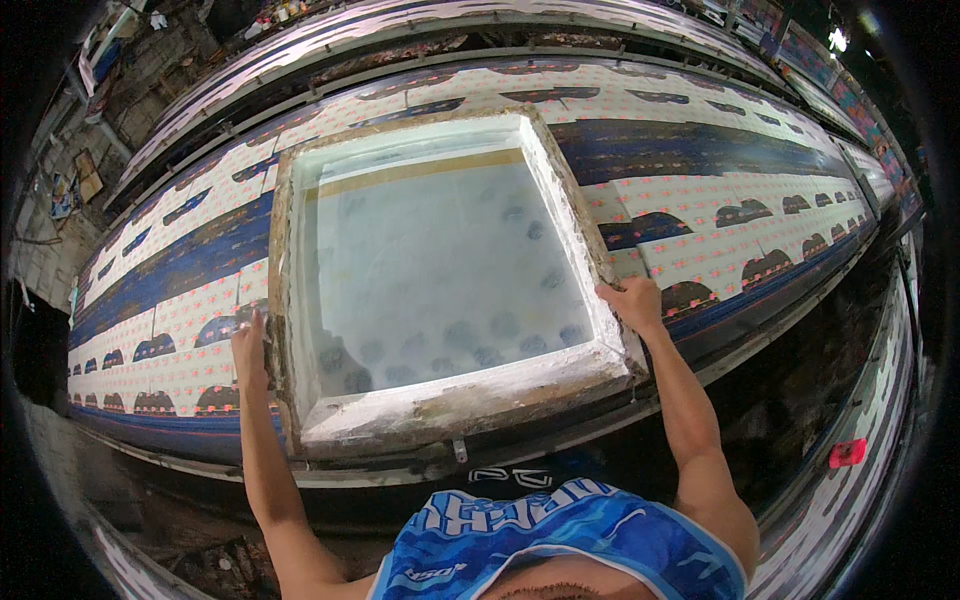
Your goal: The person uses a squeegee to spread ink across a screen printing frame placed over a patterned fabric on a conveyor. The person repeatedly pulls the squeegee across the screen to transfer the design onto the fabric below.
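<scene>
A large screen printing frame (462, 400) with a worn wooden border and white-coated inner edges lies in front of me, tilted a little. Its pale, translucent mesh (430, 270) shows dark round spots through it, mostly along the near side. At the frame's left side, my left hand (250, 350) is closed on the edge, its far fingers partly hidden. My right hand (632, 303) grips the right side, fingers wrapped round the wood. Beneath the frame, pale fabric pieces (690, 222) with small red prints and dark half-round gaps are spread over a long table.
The long blue-stained printing table (700, 148) runs from left to right under the frame. Beyond it stands another long table (350, 52). A striped table (800, 540) with a red item (847, 453) is at my right. A rough wall (45, 215) rises on the left.
</scene>
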`<action>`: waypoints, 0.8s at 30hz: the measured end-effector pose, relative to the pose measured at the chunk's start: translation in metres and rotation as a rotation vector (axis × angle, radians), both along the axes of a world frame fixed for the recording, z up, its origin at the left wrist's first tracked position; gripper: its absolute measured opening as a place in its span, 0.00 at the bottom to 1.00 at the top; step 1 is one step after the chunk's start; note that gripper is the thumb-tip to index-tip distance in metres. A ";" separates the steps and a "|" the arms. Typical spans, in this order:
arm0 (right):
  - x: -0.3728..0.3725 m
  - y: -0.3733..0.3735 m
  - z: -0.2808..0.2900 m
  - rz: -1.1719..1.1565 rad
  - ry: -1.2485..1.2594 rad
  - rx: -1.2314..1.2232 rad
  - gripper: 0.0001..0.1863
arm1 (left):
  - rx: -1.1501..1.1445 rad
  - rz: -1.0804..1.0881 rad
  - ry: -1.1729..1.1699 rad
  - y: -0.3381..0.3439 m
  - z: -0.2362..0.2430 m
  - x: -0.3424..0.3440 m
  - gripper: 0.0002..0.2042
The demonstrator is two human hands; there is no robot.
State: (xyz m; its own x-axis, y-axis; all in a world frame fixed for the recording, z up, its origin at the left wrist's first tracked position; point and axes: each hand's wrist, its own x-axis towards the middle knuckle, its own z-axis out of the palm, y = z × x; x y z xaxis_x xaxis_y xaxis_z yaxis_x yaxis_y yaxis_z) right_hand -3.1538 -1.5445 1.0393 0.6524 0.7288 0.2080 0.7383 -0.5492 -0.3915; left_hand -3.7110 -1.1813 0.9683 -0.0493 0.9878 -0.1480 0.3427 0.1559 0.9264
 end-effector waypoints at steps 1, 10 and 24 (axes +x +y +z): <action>0.019 -0.010 0.013 -0.002 0.023 -0.019 0.32 | 0.006 0.000 -0.008 -0.010 0.005 0.019 0.25; 0.186 -0.113 0.085 -0.040 -0.028 -0.067 0.31 | -0.090 0.074 -0.141 -0.120 0.047 0.203 0.24; 0.345 -0.211 0.106 -0.097 -0.139 -0.207 0.34 | -0.176 0.032 -0.099 -0.183 0.062 0.378 0.28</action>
